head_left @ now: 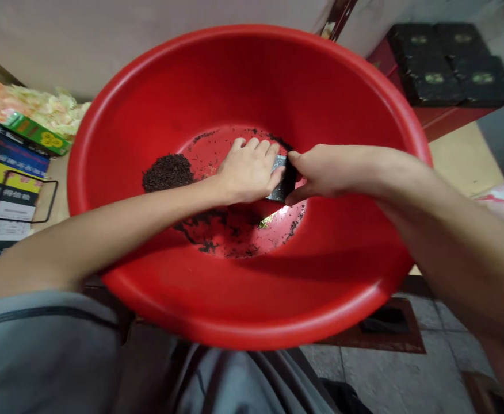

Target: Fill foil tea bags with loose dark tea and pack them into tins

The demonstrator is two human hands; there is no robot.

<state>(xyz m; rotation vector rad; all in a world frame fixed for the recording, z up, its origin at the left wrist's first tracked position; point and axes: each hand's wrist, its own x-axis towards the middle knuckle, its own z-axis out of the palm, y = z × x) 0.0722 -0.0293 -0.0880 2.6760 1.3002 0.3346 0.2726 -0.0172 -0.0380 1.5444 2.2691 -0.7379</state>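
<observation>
1. Pale wall (pixel 148 34) is rising beyond a wide red basin (pixel 252 339); on the tabletop's (pixel 468 152) right side, black-topped boxes (pixel 454 63) are standing outside the basin's far right rim. Flowers (pixel 57 103) and printed packages (pixel 2 172) are lying beyond its left rim.

2. Inside, a heap of dark, leaf-like bits (pixel 168 171) is sitting on the left of the basin's floor, while loose crumbs (pixel 209 246) are dotting the floor's edge, near and far.

3. A small dark container (pixel 284 187) with a silvery face is tilting between the two hands, right of the floor's middle.

4. The right hand (pixel 321 172) is pinching it from the right, thumb toward the far rim and fingers toward the near one. The left hand (pixel 247 169) is reaching over from the left, palm down, fingers close together, thumb lying on the silvery face; its fingertips are bending out of view, so how firmly it is gripping cannot be told.

5. For good handling, the right hand should be bracing the sides evenly, the left pressing gently, and both working low over the floor, so stray bits are landing inside the rim.
</observation>
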